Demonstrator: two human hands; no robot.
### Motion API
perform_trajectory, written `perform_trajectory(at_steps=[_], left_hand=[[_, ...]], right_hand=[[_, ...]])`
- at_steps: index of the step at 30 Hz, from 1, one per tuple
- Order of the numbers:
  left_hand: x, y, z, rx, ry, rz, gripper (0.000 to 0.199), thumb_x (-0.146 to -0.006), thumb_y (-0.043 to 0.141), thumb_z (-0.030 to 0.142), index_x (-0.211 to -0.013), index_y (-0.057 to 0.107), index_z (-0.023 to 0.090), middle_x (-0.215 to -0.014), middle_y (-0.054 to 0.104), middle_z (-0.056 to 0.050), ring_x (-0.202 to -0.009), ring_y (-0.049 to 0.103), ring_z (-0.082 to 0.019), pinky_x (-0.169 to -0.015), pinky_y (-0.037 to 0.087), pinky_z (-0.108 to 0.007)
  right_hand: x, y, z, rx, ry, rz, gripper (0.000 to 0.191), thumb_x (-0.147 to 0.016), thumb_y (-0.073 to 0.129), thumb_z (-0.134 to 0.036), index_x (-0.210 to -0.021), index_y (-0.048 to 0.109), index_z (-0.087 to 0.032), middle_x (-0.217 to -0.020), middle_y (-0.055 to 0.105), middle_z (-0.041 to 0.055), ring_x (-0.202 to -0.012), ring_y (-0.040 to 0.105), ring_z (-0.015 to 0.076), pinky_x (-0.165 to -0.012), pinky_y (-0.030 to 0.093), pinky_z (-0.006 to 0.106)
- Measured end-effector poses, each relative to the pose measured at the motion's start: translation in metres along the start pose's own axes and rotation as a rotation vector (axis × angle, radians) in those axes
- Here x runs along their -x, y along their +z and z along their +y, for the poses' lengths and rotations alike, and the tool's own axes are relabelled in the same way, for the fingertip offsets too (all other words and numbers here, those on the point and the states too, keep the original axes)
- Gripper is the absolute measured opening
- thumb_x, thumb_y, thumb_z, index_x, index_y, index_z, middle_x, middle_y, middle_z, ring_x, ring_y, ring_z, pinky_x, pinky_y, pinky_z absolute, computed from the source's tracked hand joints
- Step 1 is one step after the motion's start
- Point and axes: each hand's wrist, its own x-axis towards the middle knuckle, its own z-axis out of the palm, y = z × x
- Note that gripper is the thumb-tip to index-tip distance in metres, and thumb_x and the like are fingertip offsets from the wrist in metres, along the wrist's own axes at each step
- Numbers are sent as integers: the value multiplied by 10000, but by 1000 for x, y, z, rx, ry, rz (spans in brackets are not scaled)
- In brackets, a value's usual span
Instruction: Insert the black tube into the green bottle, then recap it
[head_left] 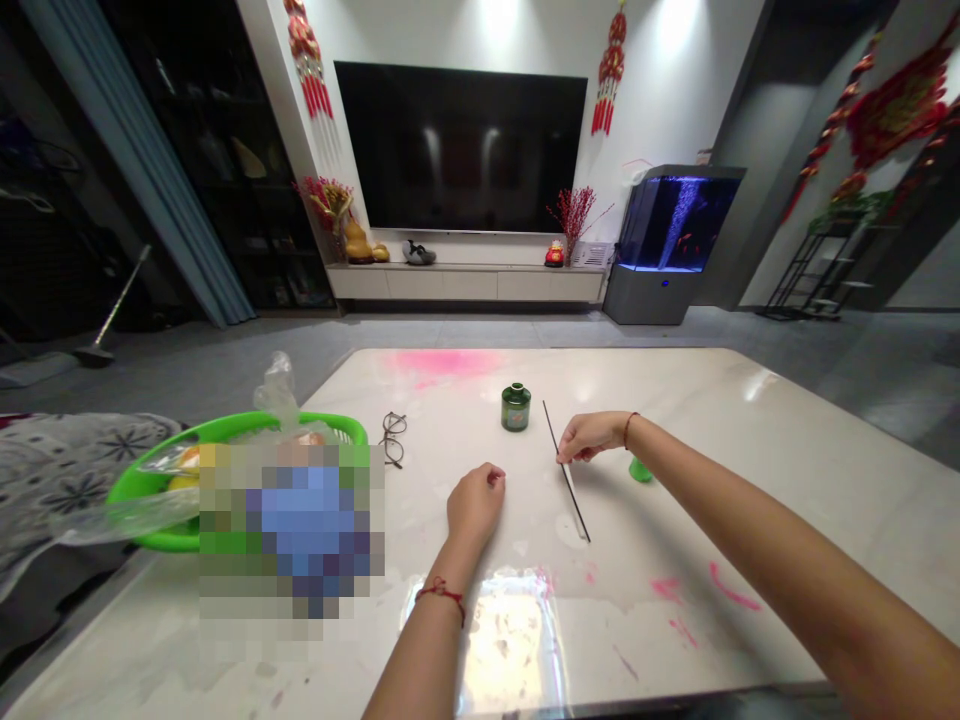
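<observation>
My right hand pinches a thin black stick near its middle. The stick slants over the table, its far end pointing toward the television. My left hand rests on the tabletop with fingers curled in, and nothing shows in it. Beyond and between the two hands stands a small dark green glass bottle with a label and an open narrow neck. A bright green object, partly hidden behind my right forearm, sits on the table; its kind is unclear.
The white glossy table has pink stains. Glasses lie left of the bottle. A green plastic basket with plastic bags stands at the left, partly covered by a blurred patch. Farther off are a television and a fish tank.
</observation>
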Motion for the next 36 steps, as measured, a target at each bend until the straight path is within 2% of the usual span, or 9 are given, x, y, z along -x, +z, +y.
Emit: perform_trajectory(at_steps=[4, 8, 15, 19, 25, 29, 31, 33, 36], left_hand=[[0, 2, -1, 17, -5, 2, 160, -768, 494, 274, -834, 637, 248, -877, 684, 10, -794, 603, -145, -609, 377, -230], [-1, 3, -2, 27, -15, 5, 159, -764, 497, 286, -833, 637, 252, -872, 685, 9, -787, 602, -146, -604, 377, -227], [0, 1, 0, 19, -22, -10, 166, -765, 495, 286, -832, 641, 245, -892, 684, 3, -801, 601, -146, -605, 376, -226], [1, 0, 1, 21, -23, -12, 162, -769, 495, 281, -832, 641, 245, -898, 686, 6, -805, 604, -146, -611, 379, -227], [1, 1, 0, 28, -22, -13, 161, -771, 500, 279, -839, 641, 242, -895, 686, 5, -813, 606, -147, -620, 385, -225], [0, 3, -1, 22, -18, -6, 161, -768, 498, 279, -832, 642, 246, -887, 687, 8, -800, 604, -144, -622, 382, -228], [0, 3, -2, 18, -15, -1, 164, -769, 492, 279, -827, 642, 246, -887, 687, 9, -792, 602, -143, -622, 380, -230], [0, 3, -2, 19, -12, 2, 166, -769, 489, 277, -824, 642, 245, -885, 687, 8, -788, 601, -141, -621, 378, -230], [0, 3, -2, 25, -10, 3, 168, -769, 490, 279, -826, 644, 243, -878, 688, 10, -787, 600, -140, -616, 374, -228]], right_hand=[[-21, 11, 17, 35, 91, 35, 210, -566, 740, -276, -650, 622, -124, -554, 560, -31, -449, 399, 32, -450, 333, 167], [-30, 14, 24, 70, 137, 79, 209, -562, 742, -262, -615, 595, -123, -555, 566, -19, -443, 394, 36, -441, 321, 174], [-28, 19, 23, 155, 151, 179, 212, -545, 743, -271, -578, 578, -142, -520, 542, -31, -448, 392, 44, -439, 306, 178], [-24, 21, 22, 184, 135, 216, 202, -547, 737, -290, -568, 586, -158, -525, 556, -28, -459, 422, 55, -458, 339, 182], [-21, 15, 22, 218, 138, 274, 209, -493, 766, -258, -523, 590, -150, -518, 594, 4, -504, 523, 101, -513, 421, 216], [-20, 1, 10, 192, 108, 358, 209, -552, 741, -268, -549, 592, -121, -577, 630, 57, -508, 554, 120, -522, 460, 244], [-24, -7, 0, 178, 57, 462, 225, -610, 708, -302, -634, 606, -102, -651, 644, 92, -551, 571, 134, -532, 468, 251], [-32, -12, -11, 160, -25, 576, 301, -648, 685, -327, -822, 611, -93, -797, 653, 118, -656, 595, 145, -582, 478, 243], [-51, -13, -25, 145, -161, 699, 621, -606, 723, -340, -1133, 486, -112, -1081, 583, 142, -871, 587, 163, -736, 470, 245]])
